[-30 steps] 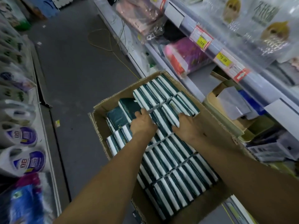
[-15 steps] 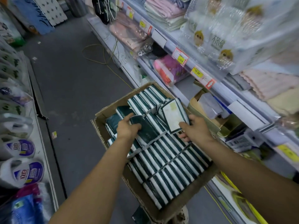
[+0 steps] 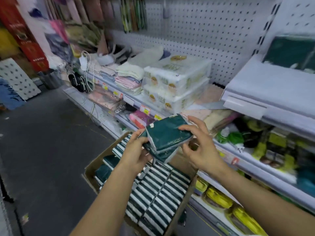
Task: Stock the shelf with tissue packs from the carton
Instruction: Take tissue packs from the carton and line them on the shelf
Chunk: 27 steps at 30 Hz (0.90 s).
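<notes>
A moment before, both my hands were down among the rows in the carton (image 3: 95,169); now they had come up with a small stack of dark green tissue packs (image 3: 166,137), held clear above the box at about 12 o'clock from it. My left hand (image 3: 136,150) gripped the stack's near end, fingers curled under it. My right hand (image 3: 197,147) steadied the far end, fingertips on top, thumb below. The white shelf (image 3: 265,92) waited at 2 o'clock, so the lift was done and only the placing remained, I judged.
</notes>
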Available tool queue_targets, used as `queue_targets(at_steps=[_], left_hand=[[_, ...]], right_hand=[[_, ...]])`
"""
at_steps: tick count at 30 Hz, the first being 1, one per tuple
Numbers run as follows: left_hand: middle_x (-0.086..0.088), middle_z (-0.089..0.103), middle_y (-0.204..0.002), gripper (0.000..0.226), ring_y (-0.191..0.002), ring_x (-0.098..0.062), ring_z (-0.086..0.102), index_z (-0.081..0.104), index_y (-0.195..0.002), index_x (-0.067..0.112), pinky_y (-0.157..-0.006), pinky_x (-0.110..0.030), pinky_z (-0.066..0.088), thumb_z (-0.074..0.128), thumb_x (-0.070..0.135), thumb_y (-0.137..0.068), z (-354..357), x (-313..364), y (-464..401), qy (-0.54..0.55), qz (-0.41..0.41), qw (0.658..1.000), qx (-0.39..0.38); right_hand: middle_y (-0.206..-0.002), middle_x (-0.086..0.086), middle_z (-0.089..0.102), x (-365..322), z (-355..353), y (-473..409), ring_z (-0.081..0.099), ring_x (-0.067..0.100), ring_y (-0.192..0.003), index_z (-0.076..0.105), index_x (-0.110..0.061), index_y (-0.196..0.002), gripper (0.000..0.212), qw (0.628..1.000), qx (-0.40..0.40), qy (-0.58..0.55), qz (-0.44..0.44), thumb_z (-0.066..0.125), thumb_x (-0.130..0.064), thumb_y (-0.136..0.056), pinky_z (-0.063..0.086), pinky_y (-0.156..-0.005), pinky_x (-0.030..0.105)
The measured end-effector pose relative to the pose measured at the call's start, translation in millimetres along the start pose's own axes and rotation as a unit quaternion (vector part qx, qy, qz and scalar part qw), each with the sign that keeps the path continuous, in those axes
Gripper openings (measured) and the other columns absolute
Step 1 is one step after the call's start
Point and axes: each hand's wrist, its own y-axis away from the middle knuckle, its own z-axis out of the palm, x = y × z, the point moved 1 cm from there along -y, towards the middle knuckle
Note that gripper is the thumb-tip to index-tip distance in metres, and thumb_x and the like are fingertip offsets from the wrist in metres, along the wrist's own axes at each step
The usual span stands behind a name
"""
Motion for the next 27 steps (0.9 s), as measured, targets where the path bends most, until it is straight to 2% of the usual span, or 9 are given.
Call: queue_targets(at_steps=[2, 5, 7, 10, 14, 17, 21, 23, 27], left_hand=[[-0.010, 0.073, -0.098, 0.037, -0.082, -0.024, 0.068, 0.063, -0.110, 0.022, -0.067, -0.039, 0.057, 0.044, -0.005, -0.095, 25.5, 10.1, 11.8, 0.003, 0.020, 0.999, -0.027], [-0.008, 0.075, -0.099, 0.037, -0.085, -0.024, 0.071, 0.060, -0.117, 0.023, -0.067, -0.039, 0.058, 0.049, -0.004, -0.094, 64.4, 22.8, 26.8, -0.003, 0.053, 0.997, -0.055], [-0.007, 0.074, -0.100, 0.037, -0.084, -0.022, 0.070, 0.060, -0.119, 0.022, -0.073, -0.040, 0.057, 0.050, -0.003, -0.093, 92.4, 28.7, 36.1, -0.021, 0.076, 0.994, -0.073], [-0.009, 0.072, -0.105, 0.036, -0.088, -0.023, 0.066, 0.060, -0.119, 0.020, -0.073, -0.039, 0.055, 0.050, -0.003, -0.094, 137.8, 31.6, 49.6, -0.046, 0.109, 0.988, -0.100], [-0.007, 0.069, -0.098, 0.033, -0.083, -0.022, 0.064, 0.059, -0.117, 0.019, -0.066, -0.037, 0.055, 0.048, -0.003, -0.095, 205.8, 22.2, 68.4, -0.059, 0.132, 0.978, -0.149], [-0.007, 0.068, -0.098, 0.032, -0.081, -0.021, 0.065, 0.057, -0.121, 0.015, -0.064, -0.036, 0.058, 0.048, -0.002, -0.096, 262.3, 4.3, 79.5, -0.061, 0.135, 0.972, -0.181], [-0.010, 0.068, -0.101, 0.032, -0.088, -0.025, 0.065, 0.056, -0.122, 0.014, -0.073, -0.042, 0.058, 0.049, -0.002, -0.096, 340.8, -32.8, 94.2, -0.060, 0.114, 0.969, -0.210], [-0.011, 0.067, -0.104, 0.029, -0.089, -0.026, 0.065, 0.056, -0.118, 0.015, -0.068, -0.039, 0.057, 0.050, -0.002, -0.096, 376.6, -52.8, 101.4, -0.077, 0.108, 0.966, -0.221], [-0.011, 0.066, -0.106, 0.028, -0.092, -0.026, 0.064, 0.056, -0.118, 0.019, -0.086, -0.046, 0.055, 0.050, 0.000, -0.098, 442.2, -87.4, 113.4, -0.116, 0.104, 0.957, -0.245]], right_hand=[[-0.147, -0.003, 0.030, -21.3, -21.4, 2.9, 0.027, -0.006, -0.136, 0.058, -0.032, -0.117, 0.038, 0.998, 0.025, -0.048, 0.034, 0.074, -0.019, -0.085, 0.035, -0.100, 0.008], [-0.144, -0.011, 0.035, -39.5, -53.8, 8.8, 0.037, 0.002, -0.133, 0.060, -0.040, -0.111, 0.037, 0.985, 0.116, -0.087, 0.096, 0.076, -0.045, -0.078, 0.043, -0.105, 0.035], [-0.137, -0.007, 0.044, -48.8, -78.4, 11.6, 0.052, 0.014, -0.121, 0.054, -0.046, -0.115, 0.047, 0.973, 0.170, -0.102, 0.122, 0.080, -0.044, -0.076, 0.049, -0.098, 0.045], [-0.134, -0.007, 0.047, -55.5, -122.1, 14.2, 0.058, 0.012, -0.108, 0.039, -0.038, -0.132, 0.072, 0.944, 0.210, -0.156, 0.199, 0.082, -0.021, -0.077, 0.056, -0.084, 0.033], [-0.114, 0.008, 0.065, -55.0, -188.3, 23.3, 0.068, 0.019, -0.090, 0.044, -0.023, -0.130, 0.067, 0.894, 0.234, -0.275, 0.267, 0.081, -0.006, -0.076, 0.053, -0.058, 0.022], [-0.114, 0.013, 0.067, -45.2, -243.0, 36.0, 0.069, 0.027, -0.095, 0.050, -0.017, -0.126, 0.063, 0.868, 0.292, -0.301, 0.264, 0.081, -0.004, -0.073, 0.051, -0.064, 0.032], [-0.104, 0.009, 0.068, -31.9, -330.7, 59.2, 0.061, 0.020, -0.082, 0.052, -0.014, -0.125, 0.058, 0.838, 0.378, -0.308, 0.243, 0.077, 0.000, -0.075, 0.044, -0.066, 0.031], [-0.098, 0.006, 0.066, -25.8, -377.5, 73.4, 0.060, 0.019, -0.080, 0.051, -0.009, -0.127, 0.057, 0.823, 0.419, -0.306, 0.231, 0.074, 0.004, -0.076, 0.047, -0.069, 0.031], [-0.104, 0.004, 0.071, -18.3, -466.2, 109.0, 0.069, 0.018, -0.083, 0.058, -0.010, -0.116, 0.044, 0.849, 0.444, -0.193, 0.211, 0.076, 0.000, -0.077, 0.056, -0.064, 0.029]])
